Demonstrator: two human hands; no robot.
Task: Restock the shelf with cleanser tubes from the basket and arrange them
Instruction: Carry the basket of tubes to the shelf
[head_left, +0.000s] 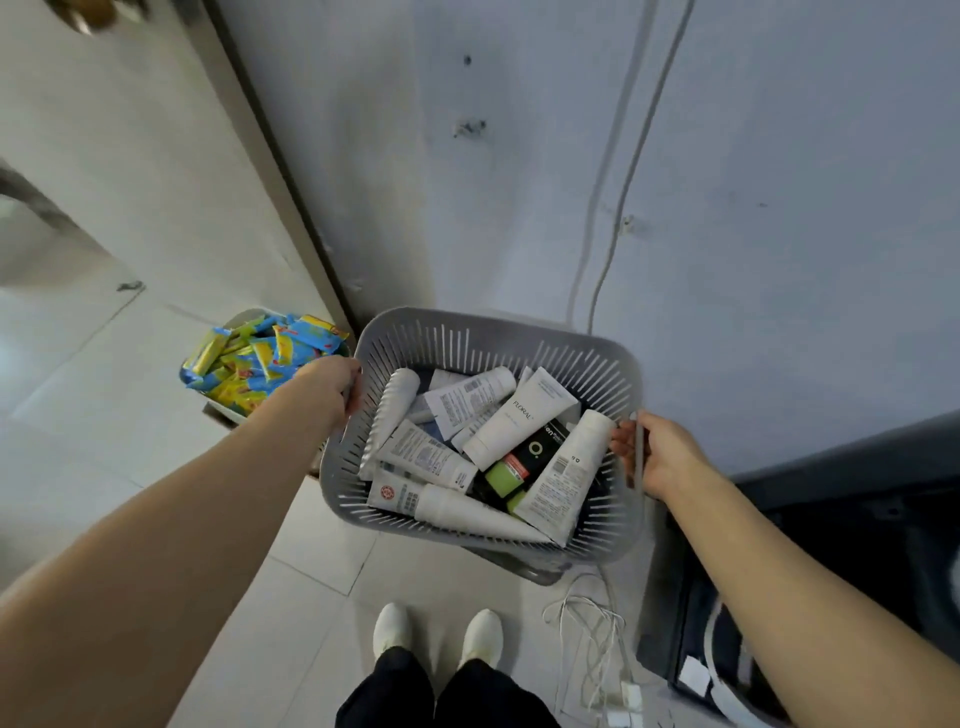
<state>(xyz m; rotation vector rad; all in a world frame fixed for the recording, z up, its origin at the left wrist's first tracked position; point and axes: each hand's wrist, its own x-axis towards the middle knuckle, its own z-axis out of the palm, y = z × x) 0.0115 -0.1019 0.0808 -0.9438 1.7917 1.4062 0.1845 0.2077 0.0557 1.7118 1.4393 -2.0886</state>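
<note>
The left hand (332, 387) curls its fingers over the left rim of a grey slotted basket (470, 325), and the right hand (655, 453) grips the opposite rim, fingers hooked inside. The basket holds a loose heap of cleanser tubes (449, 506), mostly white; one reads FLORAL (519, 415), and a black tube with a green cap (525, 458) lies beside it. Left of the basket sits a tub of yellow-and-blue sachets (254, 364). White cables (597, 639) lie on the tiled floor (291, 623) by white shoes (393, 629).
</note>
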